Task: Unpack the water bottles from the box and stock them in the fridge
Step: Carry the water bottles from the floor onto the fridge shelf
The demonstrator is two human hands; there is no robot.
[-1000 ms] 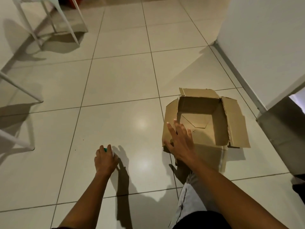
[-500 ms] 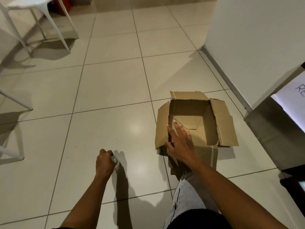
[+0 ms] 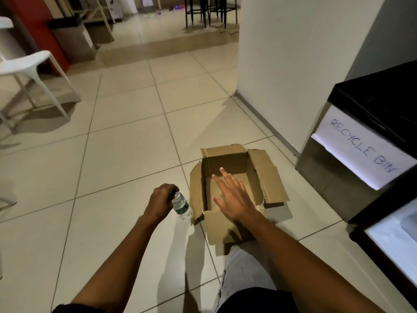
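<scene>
Bottle (image 3: 180, 205): one clear plastic water bottle with a green cap, held near its top by the left hand (image 3: 160, 201), fingers curled around the neck. It tilts just left of the box (image 3: 237, 190), close to the box's left flap; whether its base touches the floor cannot be told. The right hand (image 3: 232, 197) hovers over the box opening, palm down, fingers straight and spread apart, holding nothing. One cardboard box sits on the floor (image 3: 126, 154) with its four flaps folded out and nothing visible inside. Below, a knee (image 3: 243, 269) in grey fabric shows at the box's near edge. The floor is pale, glossy square tile with dark grout lines. To the right stands a black-topped bin (image 3: 370, 141) bearing a white paper sign reading "RECYCLE BIN", beside a white wall (image 3: 282, 64). At far left stands one white chair (image 3: 31, 73). Farther back are a metal bin (image 3: 72, 39) against a red wall, and dark stool legs (image 3: 209, 12).
</scene>
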